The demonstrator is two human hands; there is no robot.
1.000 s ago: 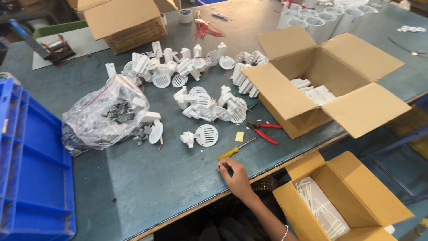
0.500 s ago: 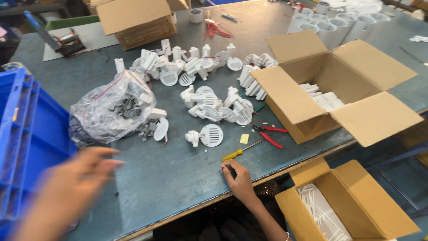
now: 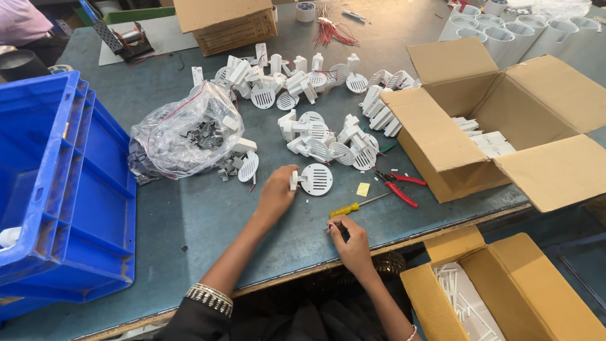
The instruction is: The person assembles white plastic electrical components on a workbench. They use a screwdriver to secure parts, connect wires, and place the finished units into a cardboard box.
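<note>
**At the bench edge: L hand takes a slotted white part, R hand works a small piece**

On the grey-green worktable, the person's left hand reaches fwd from the near edge and closes around the stub end of a white round slotted part. Fingers are curled, thumb side against the stub; the disc face lies flat, slots up, just to the hand's right. That part's long axis runs roughly left-right, stub toward the L hand, so the L hand is clearly the nearer one. Right hand sits closer to the body, near the table edge, fingertips drawn together in a pinch on something tiny; too small to tell what. A yellow-handled screwdriver lies just beyond the R hand, tip pointing up-right toward red-handled pliers. Further back: a heap of similar white parts, a clear plastic bag of small grey bits to the left, a blue crate at far left, an open cardboard box at right w/ white pieces inside.
</note>
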